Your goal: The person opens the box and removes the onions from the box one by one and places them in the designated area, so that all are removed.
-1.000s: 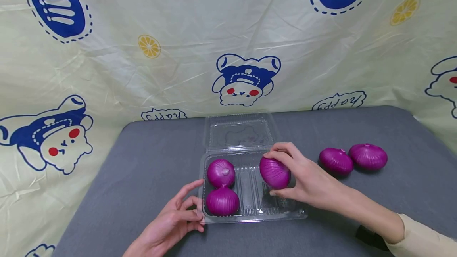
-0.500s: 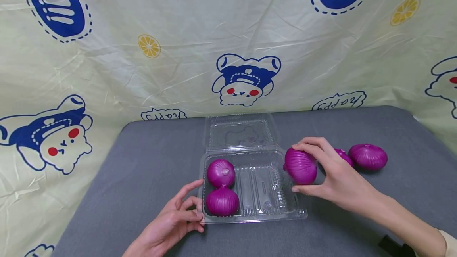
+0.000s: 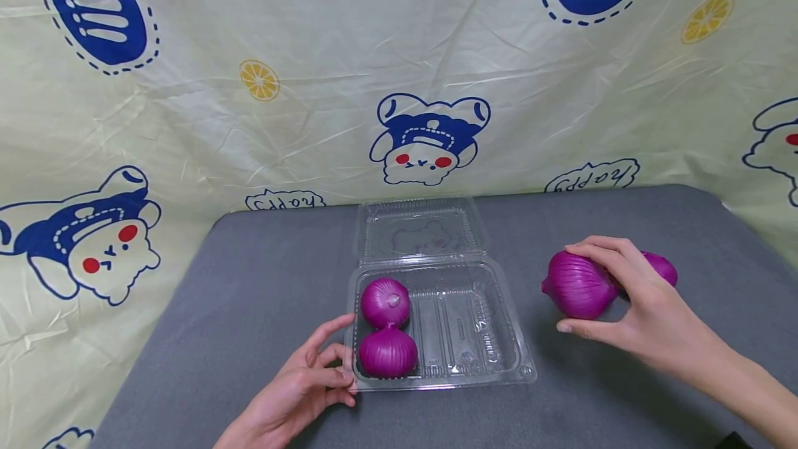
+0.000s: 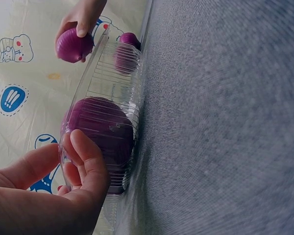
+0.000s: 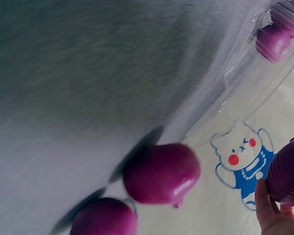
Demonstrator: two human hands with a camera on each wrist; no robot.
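Observation:
My left hand [image 3: 289, 390] rests its relaxed, bent fingertips against the left rim of a clear plastic container [image 3: 464, 383], thumb apart from the fingers. Two purple onions, a rear one [image 3: 385, 302] and a front one [image 3: 388, 352], sit in its left side. Right of the container, my right hand [image 3: 642, 303] grips another purple onion [image 3: 576, 286], thumb below and fingers over it. Behind that hand part of an onion [image 3: 662, 267] shows. The right wrist view shows two onions on the table, one [image 5: 161, 174] beside another [image 5: 105, 218], apart from the held one [image 5: 288, 174].
The container's clear lid [image 3: 420, 231] lies open toward the back of the grey table [image 3: 274, 262]. A pale printed cloth [image 3: 312, 137] hangs behind the table. Part of a black object [image 3: 732, 442] shows at the bottom right edge.
My right hand has carried its onion from over the container's right side out to the right, near the two loose onions, which it now partly covers. My left hand has stayed at the rim.

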